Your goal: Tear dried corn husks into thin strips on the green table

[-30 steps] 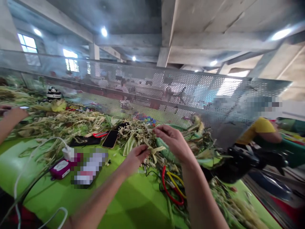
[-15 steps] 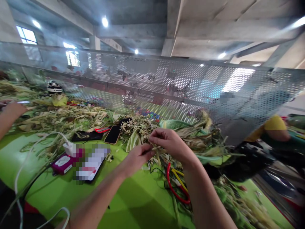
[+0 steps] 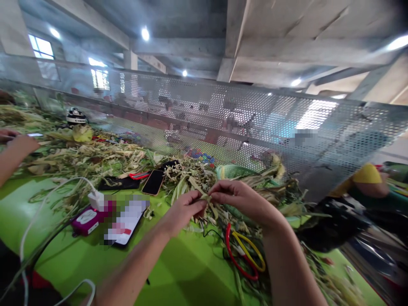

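Note:
Near the middle, my left hand (image 3: 188, 208) pinches a pale dry leaf strip (image 3: 206, 197) between thumb and fingers. The fingers of my right hand (image 3: 234, 196) are closed on the same strip from the other side, fingertips close to the left ones. Behind the hands lies a heap of dried, curled plant scraps (image 3: 183, 172). Below my right hand, scissors with red and yellow handles (image 3: 244, 253) rest on the green table (image 3: 178, 267), partly hidden by my right forearm.
A light green basket (image 3: 236, 171) holds long dry leaves. A dark-screened phone (image 3: 153, 182), a lit phone (image 3: 129, 223) and a purple power strip (image 3: 87, 221) with white cable lie left. A perforated metal screen (image 3: 191, 110) stands behind. Another person's hand (image 3: 19, 142) is at far left.
My right hand has moved slightly right and down, and a small gap now shows between the two hands' fingertips. More of the scissors' yellow handle shows as my right forearm shifts right.

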`<move>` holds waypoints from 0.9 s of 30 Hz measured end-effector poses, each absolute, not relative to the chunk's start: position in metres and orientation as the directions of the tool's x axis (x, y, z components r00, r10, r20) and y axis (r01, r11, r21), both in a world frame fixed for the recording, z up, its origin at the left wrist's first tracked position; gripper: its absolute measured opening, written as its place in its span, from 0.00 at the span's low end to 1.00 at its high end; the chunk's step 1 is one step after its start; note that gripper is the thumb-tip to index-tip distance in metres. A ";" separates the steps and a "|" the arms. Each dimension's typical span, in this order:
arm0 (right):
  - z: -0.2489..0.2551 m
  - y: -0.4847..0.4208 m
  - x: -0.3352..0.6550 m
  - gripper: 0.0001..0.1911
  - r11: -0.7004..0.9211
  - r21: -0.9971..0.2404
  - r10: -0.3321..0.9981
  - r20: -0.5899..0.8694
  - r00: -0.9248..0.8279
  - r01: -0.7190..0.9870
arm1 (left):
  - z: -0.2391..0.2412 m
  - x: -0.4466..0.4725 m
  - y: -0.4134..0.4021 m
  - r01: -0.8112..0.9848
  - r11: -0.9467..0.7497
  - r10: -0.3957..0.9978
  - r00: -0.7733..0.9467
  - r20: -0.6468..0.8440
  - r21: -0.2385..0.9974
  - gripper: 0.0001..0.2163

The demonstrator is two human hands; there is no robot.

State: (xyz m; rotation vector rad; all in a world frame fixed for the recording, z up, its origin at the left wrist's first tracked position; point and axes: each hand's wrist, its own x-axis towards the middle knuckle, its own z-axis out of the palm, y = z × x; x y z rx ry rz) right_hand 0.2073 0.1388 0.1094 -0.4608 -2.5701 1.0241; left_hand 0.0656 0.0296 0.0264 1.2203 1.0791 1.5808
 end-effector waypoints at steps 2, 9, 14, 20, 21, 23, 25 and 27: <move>0.109 0.141 0.208 0.09 0.681 -0.706 0.398 0.136 -0.907 0.193 | 0.027 0.066 0.029 -0.117 -0.272 0.956 -0.146 0.254 0.955 0.12; 0.105 0.145 0.206 0.10 0.772 -0.608 0.396 0.231 -0.889 0.186 | 0.029 0.067 0.026 -0.075 -0.312 0.940 -0.169 0.296 0.947 0.13; 0.101 0.146 0.201 0.11 0.830 -0.530 0.385 0.316 -0.867 0.175 | 0.027 0.064 0.028 -0.101 -0.352 0.926 -0.180 0.331 0.931 0.12; 0.106 0.135 0.195 0.06 0.944 -0.275 0.316 0.601 -0.735 0.181 | 0.019 0.058 0.039 -0.234 -0.372 0.893 -0.354 0.277 0.898 0.13; 0.108 0.132 0.195 0.06 0.950 -0.249 0.308 0.625 -0.717 0.190 | 0.018 0.057 0.041 -0.262 -0.376 0.883 -0.391 0.259 0.889 0.14; 0.110 0.127 0.194 0.04 0.953 -0.222 0.303 0.631 -0.714 0.208 | 0.017 0.056 0.043 -0.299 -0.391 0.863 -0.448 0.233 0.871 0.14; 0.109 0.125 0.193 0.05 0.952 -0.194 0.306 0.614 -0.727 0.237 | 0.018 0.056 0.043 -0.322 -0.394 0.853 -0.477 0.212 0.861 0.14; 0.106 0.124 0.191 0.06 0.952 -0.160 0.305 0.585 -0.751 0.262 | 0.019 0.057 0.043 -0.346 -0.388 0.853 -0.485 0.191 0.855 0.15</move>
